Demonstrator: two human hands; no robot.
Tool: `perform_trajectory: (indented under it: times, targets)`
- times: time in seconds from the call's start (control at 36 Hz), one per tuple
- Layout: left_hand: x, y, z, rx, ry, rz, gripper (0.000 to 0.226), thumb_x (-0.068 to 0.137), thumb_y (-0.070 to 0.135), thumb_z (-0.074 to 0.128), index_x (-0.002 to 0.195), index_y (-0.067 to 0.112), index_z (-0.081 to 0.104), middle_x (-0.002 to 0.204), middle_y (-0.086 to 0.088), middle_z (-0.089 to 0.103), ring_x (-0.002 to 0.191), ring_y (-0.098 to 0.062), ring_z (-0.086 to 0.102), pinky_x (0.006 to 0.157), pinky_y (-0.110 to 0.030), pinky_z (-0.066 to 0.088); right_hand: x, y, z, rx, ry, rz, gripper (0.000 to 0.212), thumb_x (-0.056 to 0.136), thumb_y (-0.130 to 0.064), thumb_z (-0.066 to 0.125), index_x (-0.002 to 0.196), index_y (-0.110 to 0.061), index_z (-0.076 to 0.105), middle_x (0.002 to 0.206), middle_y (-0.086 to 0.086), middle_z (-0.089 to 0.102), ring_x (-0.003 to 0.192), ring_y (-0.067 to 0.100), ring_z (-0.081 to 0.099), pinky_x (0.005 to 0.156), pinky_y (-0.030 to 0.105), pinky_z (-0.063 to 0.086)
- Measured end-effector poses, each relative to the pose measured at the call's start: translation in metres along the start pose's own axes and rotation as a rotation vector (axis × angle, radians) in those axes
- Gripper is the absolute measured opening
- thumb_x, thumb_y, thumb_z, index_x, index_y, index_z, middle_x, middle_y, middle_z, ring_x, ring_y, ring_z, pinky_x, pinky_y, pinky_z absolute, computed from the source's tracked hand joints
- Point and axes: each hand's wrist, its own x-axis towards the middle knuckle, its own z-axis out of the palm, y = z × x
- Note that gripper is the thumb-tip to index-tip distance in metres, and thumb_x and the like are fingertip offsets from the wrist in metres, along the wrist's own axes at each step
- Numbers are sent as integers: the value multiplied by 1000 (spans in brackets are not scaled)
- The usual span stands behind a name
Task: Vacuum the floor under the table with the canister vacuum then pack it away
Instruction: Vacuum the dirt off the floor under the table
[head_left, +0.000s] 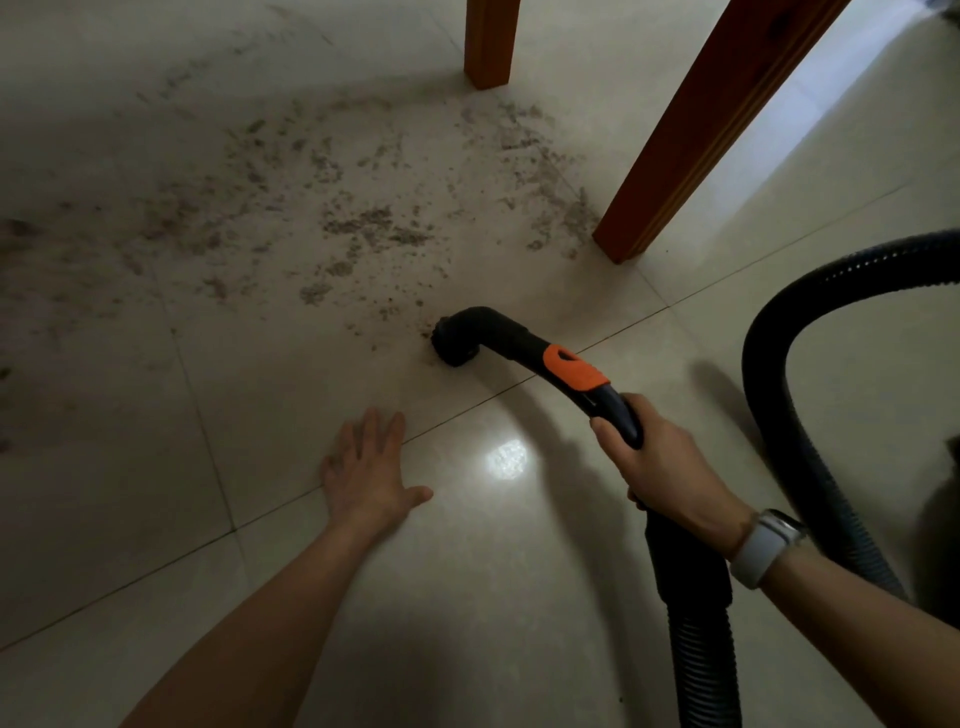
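My right hand (660, 462) grips the black vacuum handle (524, 348), which has an orange slider (574, 369). Its round nozzle end (454, 340) sits on the pale tiled floor at the near edge of a wide patch of grey dust and crumbs (363, 223). The ribbed black hose (774, 395) runs down from the handle and loops round on the right. My left hand (369, 467) rests flat on the floor with fingers spread, left of the handle. The canister itself is out of sight.
Two brown wooden table legs stand beyond the dust, one at the top centre (488, 47) and a nearer one on the right (691, 140). A dark blurred shape sits at the right edge (940, 530). Glossy tiles lie near me.
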Motion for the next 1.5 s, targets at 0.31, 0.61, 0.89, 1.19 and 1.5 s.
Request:
perform_trajectory:
  times: [0.31,0.61,0.89,1.19,1.5]
  targets:
    - [-2,1,0,5,2,-3,100,81,59,60,151,34,-7,159,2,-18,147,-26,-12,115,-50,13,35,-18,0,-2,81,14,24,93,-43,49,111,-27,45,74,6,61,54,25,64,55,41,58]
    - [-2,1,0,12,13,-13,100,80,61,59,150,36,-7,159,4,-19,147,-24,-13,115,-50,13,99,-54,-4,-100,125,-6,42,95,-47,44,123,-15,44,86,13,63,68,34,64,64,49,57]
    - [-2,4,-2,21,13,-24,101,80,61,60,151,35,-7,159,4,-17,147,-25,-12,115,-50,14,137,-88,-6,-21,3,4,33,98,-42,43,114,-13,45,74,8,57,56,26,62,59,42,58]
    - [-2,3,-2,8,16,-14,100,80,60,60,150,36,-7,159,5,-18,147,-24,-11,114,-49,14,148,-104,5,73,-75,-23,36,97,-42,44,117,-12,45,79,7,57,56,22,60,58,37,56]
    - [-1,3,-2,27,-3,-15,100,81,61,59,150,35,-9,158,3,-20,146,-25,-13,115,-50,12,128,-86,-14,17,-107,-46,27,98,-40,44,108,-15,43,74,8,56,52,22,58,53,37,55]
